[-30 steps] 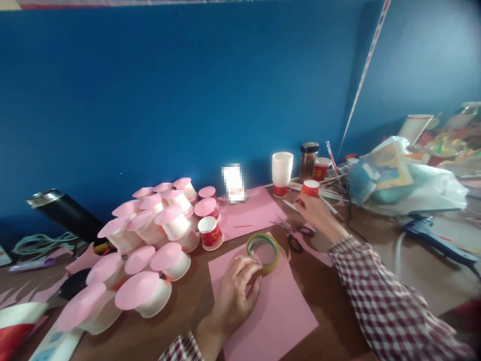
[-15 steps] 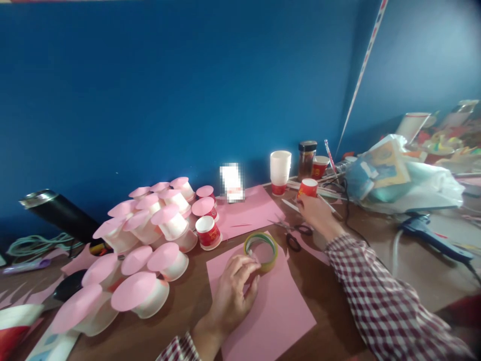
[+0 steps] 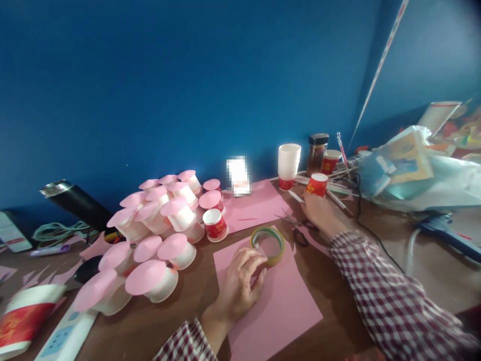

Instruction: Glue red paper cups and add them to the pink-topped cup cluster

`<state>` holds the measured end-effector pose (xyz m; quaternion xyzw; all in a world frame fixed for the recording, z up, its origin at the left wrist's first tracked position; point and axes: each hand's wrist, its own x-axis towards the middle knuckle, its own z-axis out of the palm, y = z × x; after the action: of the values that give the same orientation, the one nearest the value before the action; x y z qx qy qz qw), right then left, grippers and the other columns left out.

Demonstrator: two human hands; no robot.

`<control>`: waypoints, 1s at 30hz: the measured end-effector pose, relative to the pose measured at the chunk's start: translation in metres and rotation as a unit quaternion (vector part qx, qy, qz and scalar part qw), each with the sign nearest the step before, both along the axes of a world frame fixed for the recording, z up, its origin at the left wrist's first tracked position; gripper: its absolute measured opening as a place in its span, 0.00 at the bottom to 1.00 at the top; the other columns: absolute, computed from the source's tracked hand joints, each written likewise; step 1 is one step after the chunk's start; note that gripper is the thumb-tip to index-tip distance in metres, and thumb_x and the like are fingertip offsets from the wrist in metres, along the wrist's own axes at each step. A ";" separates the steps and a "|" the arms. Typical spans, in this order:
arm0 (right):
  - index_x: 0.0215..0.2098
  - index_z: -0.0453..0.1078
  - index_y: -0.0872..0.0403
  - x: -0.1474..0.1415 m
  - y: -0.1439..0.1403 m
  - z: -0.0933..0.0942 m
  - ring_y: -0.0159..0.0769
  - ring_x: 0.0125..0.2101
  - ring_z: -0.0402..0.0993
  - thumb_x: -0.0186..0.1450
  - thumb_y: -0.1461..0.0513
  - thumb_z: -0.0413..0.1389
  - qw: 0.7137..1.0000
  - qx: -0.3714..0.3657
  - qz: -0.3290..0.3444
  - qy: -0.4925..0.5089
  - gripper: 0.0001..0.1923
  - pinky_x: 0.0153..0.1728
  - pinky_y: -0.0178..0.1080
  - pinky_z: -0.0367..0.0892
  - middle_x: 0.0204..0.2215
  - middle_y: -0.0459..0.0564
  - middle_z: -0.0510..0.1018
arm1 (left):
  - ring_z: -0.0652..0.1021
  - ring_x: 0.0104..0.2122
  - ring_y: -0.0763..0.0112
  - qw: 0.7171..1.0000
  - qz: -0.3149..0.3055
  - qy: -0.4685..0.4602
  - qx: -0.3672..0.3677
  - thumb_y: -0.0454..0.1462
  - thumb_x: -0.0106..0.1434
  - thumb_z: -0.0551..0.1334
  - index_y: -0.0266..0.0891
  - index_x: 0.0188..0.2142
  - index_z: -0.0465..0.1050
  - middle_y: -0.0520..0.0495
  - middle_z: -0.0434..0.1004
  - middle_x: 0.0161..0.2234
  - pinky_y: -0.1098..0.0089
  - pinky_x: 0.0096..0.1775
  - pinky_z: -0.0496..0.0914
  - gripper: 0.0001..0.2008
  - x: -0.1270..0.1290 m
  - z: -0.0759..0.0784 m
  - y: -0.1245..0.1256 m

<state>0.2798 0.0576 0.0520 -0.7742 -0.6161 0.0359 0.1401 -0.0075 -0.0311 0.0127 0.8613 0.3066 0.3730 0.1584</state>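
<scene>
My left hand (image 3: 240,286) rests on a pink paper sheet (image 3: 278,306), its fingertips touching the near rim of a yellow-green tape roll (image 3: 268,244) that lies flat on the sheet. My right hand (image 3: 319,214) reaches across the brown table toward a small red paper cup (image 3: 316,185), with its fingers at the cup's base and above black-handled scissors (image 3: 296,229). Whether the right hand grips the cup is hidden from this angle.
A heap of upturned white cups with pink paper discs (image 3: 158,225) fills the left. A stack of white cups (image 3: 289,163), a jar (image 3: 317,152), sticks, a black cable and plastic bags (image 3: 413,175) crowd the back right. A glue gun (image 3: 447,233) lies right; a black flask (image 3: 77,203) far left.
The view has shifted slightly, so everything sits a little to the right and higher. Both hands have stayed where they were, on the tape roll and by the red cup.
</scene>
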 end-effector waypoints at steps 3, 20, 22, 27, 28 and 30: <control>0.49 0.70 0.60 -0.004 0.003 -0.003 0.50 0.44 0.76 0.70 0.64 0.46 0.998 0.061 -0.008 -0.013 0.15 0.40 0.43 0.65 0.45 0.65 0.78 | 0.74 0.47 0.64 1.000 -0.002 0.003 0.005 0.31 0.64 0.59 0.39 0.49 0.70 0.42 0.73 0.43 0.60 0.49 0.73 0.13 -0.001 0.001 0.000; 0.42 0.66 0.54 -0.029 0.008 -0.029 0.41 0.34 0.74 0.68 0.57 0.50 0.916 0.309 0.141 0.214 0.09 0.36 0.41 0.68 0.33 0.53 0.77 | 0.73 0.50 0.60 0.989 0.055 0.110 0.080 0.32 0.65 0.58 0.35 0.53 0.70 0.41 0.75 0.47 0.59 0.51 0.73 0.17 0.005 0.005 -0.013; 0.46 0.65 0.54 -0.037 0.002 -0.021 0.39 0.33 0.75 0.67 0.56 0.53 0.896 0.301 0.139 0.295 0.13 0.34 0.40 0.69 0.33 0.51 0.77 | 0.73 0.50 0.59 0.984 0.066 0.138 0.089 0.34 0.65 0.59 0.34 0.54 0.69 0.40 0.76 0.48 0.58 0.51 0.73 0.18 0.006 0.007 -0.017; 0.51 0.66 0.53 -0.054 -0.018 0.011 0.32 0.24 0.69 0.68 0.54 0.51 0.852 0.222 0.143 0.453 0.16 0.25 0.34 0.66 0.27 0.45 0.73 | 0.73 0.51 0.58 0.971 0.070 0.194 0.118 0.34 0.64 0.60 0.34 0.57 0.67 0.41 0.75 0.49 0.57 0.54 0.70 0.21 0.005 0.012 -0.022; 0.47 0.69 0.53 -0.056 -0.022 0.017 0.31 0.23 0.68 0.68 0.54 0.52 0.846 0.202 0.145 0.472 0.14 0.24 0.34 0.65 0.26 0.45 0.73 | 0.73 0.51 0.57 0.969 0.073 0.204 0.120 0.35 0.64 0.60 0.35 0.57 0.66 0.41 0.75 0.50 0.56 0.55 0.69 0.22 0.006 0.013 -0.023; 0.43 0.71 0.53 -0.059 -0.028 0.027 0.30 0.23 0.68 0.67 0.54 0.53 0.829 0.178 0.143 0.510 0.12 0.24 0.33 0.66 0.26 0.45 0.73 | 0.73 0.51 0.56 0.964 0.084 0.225 0.117 0.39 0.65 0.60 0.39 0.58 0.66 0.42 0.74 0.50 0.54 0.55 0.68 0.22 0.010 0.014 -0.025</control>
<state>0.2212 0.0293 0.0789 -0.5106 -0.5564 0.3352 0.5634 0.0023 -0.0561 0.0271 0.9066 0.3599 0.2149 -0.0485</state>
